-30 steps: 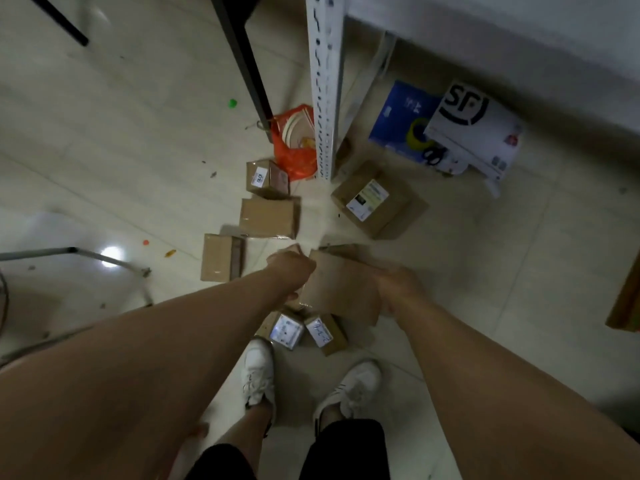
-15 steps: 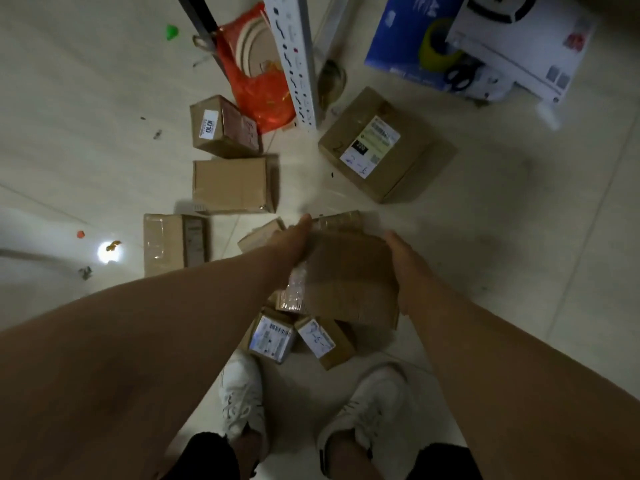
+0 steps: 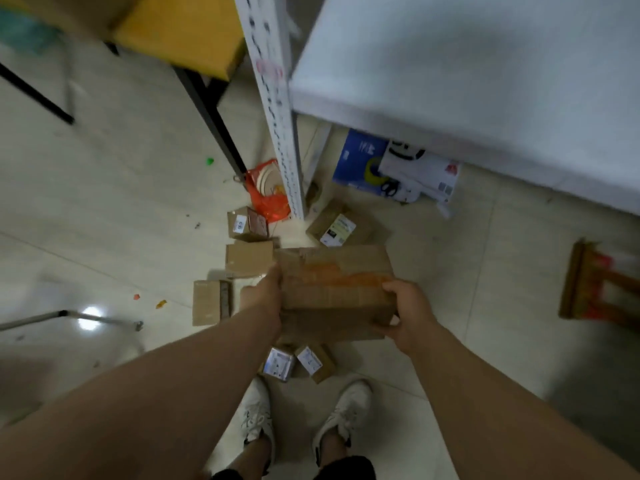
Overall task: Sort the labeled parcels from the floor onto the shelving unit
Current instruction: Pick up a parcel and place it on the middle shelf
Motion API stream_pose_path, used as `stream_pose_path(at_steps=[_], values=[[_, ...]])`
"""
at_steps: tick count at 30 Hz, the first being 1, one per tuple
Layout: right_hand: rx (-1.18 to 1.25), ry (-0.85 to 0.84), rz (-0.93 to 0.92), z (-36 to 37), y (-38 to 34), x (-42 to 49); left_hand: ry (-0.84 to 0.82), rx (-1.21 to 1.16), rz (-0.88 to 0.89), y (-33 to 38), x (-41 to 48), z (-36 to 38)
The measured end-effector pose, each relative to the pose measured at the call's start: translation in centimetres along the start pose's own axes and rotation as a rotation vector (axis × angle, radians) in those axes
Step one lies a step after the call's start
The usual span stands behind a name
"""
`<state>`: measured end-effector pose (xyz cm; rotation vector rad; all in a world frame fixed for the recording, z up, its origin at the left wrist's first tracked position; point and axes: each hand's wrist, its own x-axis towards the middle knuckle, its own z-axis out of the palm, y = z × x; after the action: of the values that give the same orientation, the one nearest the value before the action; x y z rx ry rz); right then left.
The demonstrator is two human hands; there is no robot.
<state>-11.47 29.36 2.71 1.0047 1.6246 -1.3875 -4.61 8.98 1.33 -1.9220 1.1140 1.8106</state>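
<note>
You have only one camera, and it sits on your head. It looks forward and down, nearly straight at the floor (image 3: 104, 220). Your arms (image 3: 173, 393) come in from the bottom edge, and your left hand (image 3: 263, 296) and right hand (image 3: 412, 313) are close up in the middle, holding a cardboard box (image 3: 332, 282). Your white shoes (image 3: 258, 420) sit far below. The white shelf post (image 3: 273, 98) stands near the top. The view is wide.
</note>
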Motion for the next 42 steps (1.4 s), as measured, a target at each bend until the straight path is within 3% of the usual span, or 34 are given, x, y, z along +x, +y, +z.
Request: stream_pose_path(at_steps=[2,5,9,16,18,21,24,29,38,42], values=[[0.037,0.009,-0.050,-0.6,-1.8,-5.5,-0.073,-0.024,0.059,1.4,-4.8,-1.2],[0.042,0.017,-0.113,-0.9,-4.7,-13.3,-0.055,-0.036,0.175,4.0,-12.2,-3.1],[-0.074,0.065,-0.245,-1.4,-8.4,-23.2,-0.317,0.000,0.144,6.6,-21.5,-6.0],[-0.174,-0.116,-0.389,-5.4,-12.6,-38.8,-0.460,0.078,0.306,9.9,-34.6,-11.0],[-0.129,-0.150,-0.473,-6.2,-13.3,-42.3,-0.544,0.002,0.384,10.4,-38.2,-12.5],[0.009,-0.169,-0.522,-7.3,-14.2,-47.0,-0.545,-0.120,0.475,11.4,-43.5,-14.4],[-0.014,-0.130,-0.638,-8.2,-15.5,-50.7,-0.562,-0.124,0.539,11.7,-48.4,-15.6],[-0.032,-0.061,-0.763,-9.7,-15.6,-54.8,-0.482,-0.054,0.714,11.5,-52.9,-16.8],[0.006,-0.127,-0.951,-10.8,-16.9,-60.6,-0.657,-0.007,0.818,11.6,-56.7,-18.0],[0.053,-0.121,-1.141,-10.3,-18.2,-63.4,-0.707,0.036,0.883,11.8,-57.9,-17.6]])
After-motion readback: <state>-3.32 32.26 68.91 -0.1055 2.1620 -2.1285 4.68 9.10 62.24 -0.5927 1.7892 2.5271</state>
